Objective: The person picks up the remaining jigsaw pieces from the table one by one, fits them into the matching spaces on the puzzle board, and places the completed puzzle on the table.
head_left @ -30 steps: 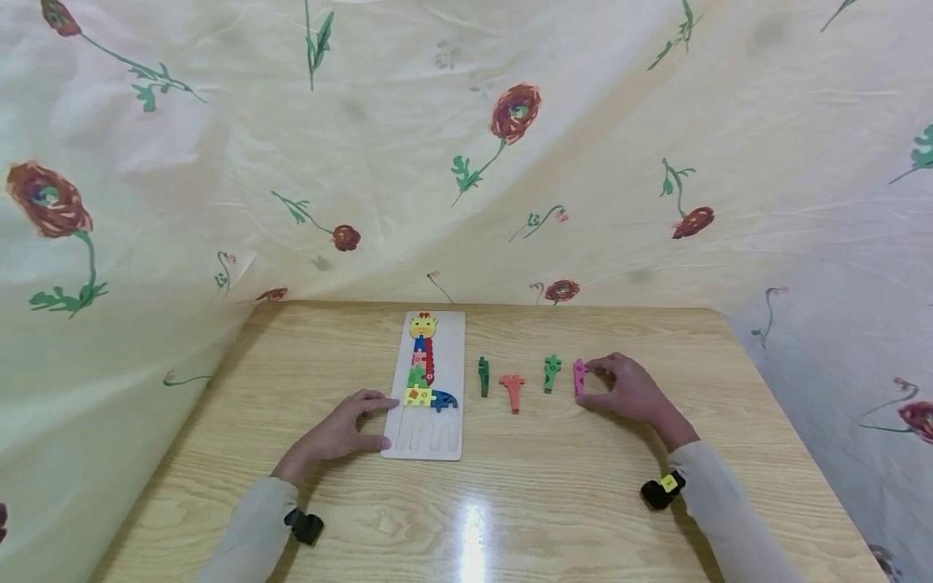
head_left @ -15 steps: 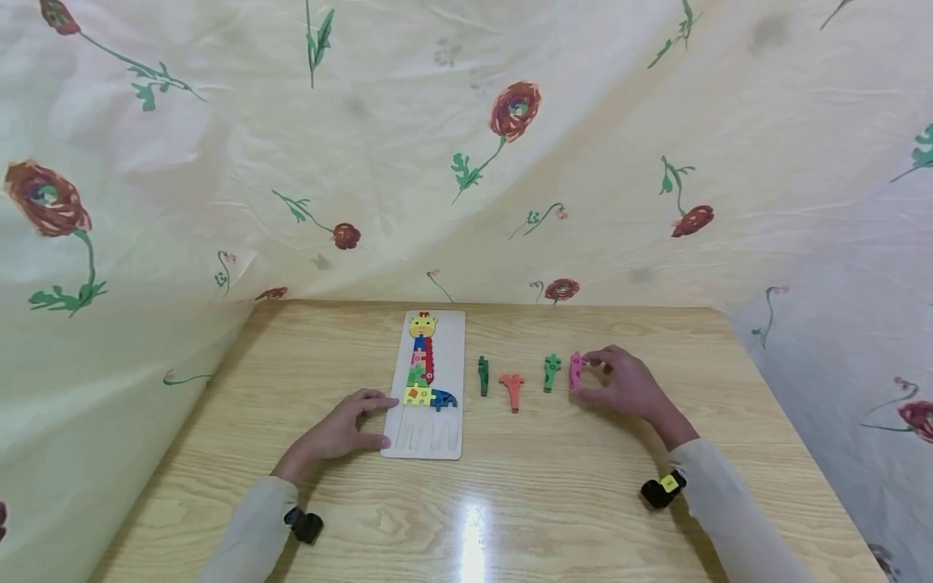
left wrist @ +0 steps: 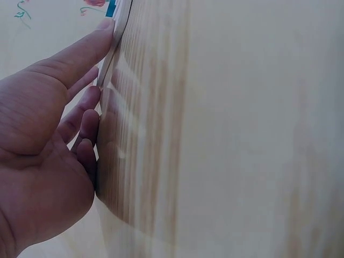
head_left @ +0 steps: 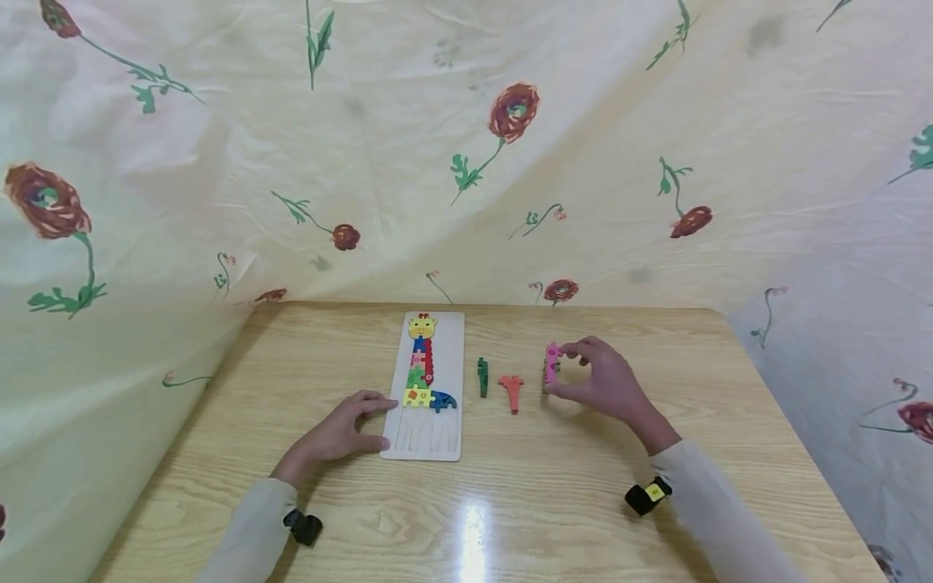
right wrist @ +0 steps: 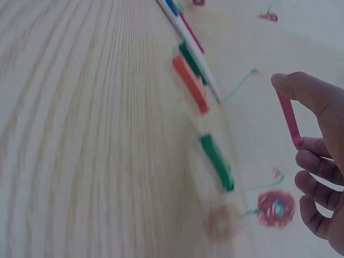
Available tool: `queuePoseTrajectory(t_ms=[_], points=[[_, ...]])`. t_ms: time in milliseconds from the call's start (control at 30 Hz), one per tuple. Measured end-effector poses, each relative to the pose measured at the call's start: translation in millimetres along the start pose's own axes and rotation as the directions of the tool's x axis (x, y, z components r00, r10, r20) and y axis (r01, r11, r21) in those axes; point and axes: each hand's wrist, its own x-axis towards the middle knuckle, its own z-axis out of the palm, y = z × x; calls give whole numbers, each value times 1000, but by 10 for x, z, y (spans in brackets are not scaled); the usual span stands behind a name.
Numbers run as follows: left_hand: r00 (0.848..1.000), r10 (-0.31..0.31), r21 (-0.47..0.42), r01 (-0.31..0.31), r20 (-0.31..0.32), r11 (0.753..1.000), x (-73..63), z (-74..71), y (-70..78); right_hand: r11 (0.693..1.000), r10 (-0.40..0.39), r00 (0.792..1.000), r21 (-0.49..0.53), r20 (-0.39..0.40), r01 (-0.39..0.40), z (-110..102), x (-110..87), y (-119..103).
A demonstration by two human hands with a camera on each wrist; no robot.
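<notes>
My right hand (head_left: 603, 382) pinches a pink puzzle piece (head_left: 551, 364) by its two ends, between thumb and fingers. In the right wrist view the pink piece (right wrist: 288, 119) is raised off the table. A green leg-shaped piece (right wrist: 218, 163) lies beneath, partly hidden behind the pink one in the head view. My left hand (head_left: 344, 426) touches the left edge of a white puzzle board (head_left: 448, 348), index finger and thumb spread apart. A giraffe's yellow head, coloured neck pieces, yellow body piece (head_left: 418, 397) and blue piece (head_left: 443, 401) sit in the board, above bare leg-shaped recesses.
Right of the board, a dark green piece (head_left: 483, 377) and an orange piece (head_left: 513, 394) lie on the wooden table (head_left: 554, 502). Flower-printed cloth (head_left: 394, 162) hangs behind the table and along its sides.
My right hand has lifted the pink piece and carried it left, over the green piece. The left hand and the board have stayed in place.
</notes>
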Motion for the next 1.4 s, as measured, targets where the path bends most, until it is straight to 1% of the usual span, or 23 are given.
queuePoseTrajectory(t_ms=[133, 333, 533, 1000, 1167, 1400], points=[[1000, 1, -4, -1, 2, 1000, -3, -2, 1, 1000, -20, 1000, 11, -2, 20, 43, 23, -154], [1000, 1, -13, -1, 5, 1000, -3, -5, 3, 999, -54, 998, -9, -18, 54, 131, 60, -339], [1000, 5, -14, -5, 9, 1000, 1, -9, -3, 997, -69, 997, 22, -26, 70, 216, 102, -548], [1000, 24, 4, -25, 14, 1000, -20, -24, 24, 998, -53, 997, 44, 62, 51, 481, 196, -910], [1000, 13, -5, -13, 16, 1000, -14, -23, 9, 997, -64, 995, 58, 78, 60, 607, 207, -993], [1000, 14, -12, -14, 15, 1000, -5, -17, -5, 994, -73, 993, 93, 89, 65, 746, 222, -1115]])
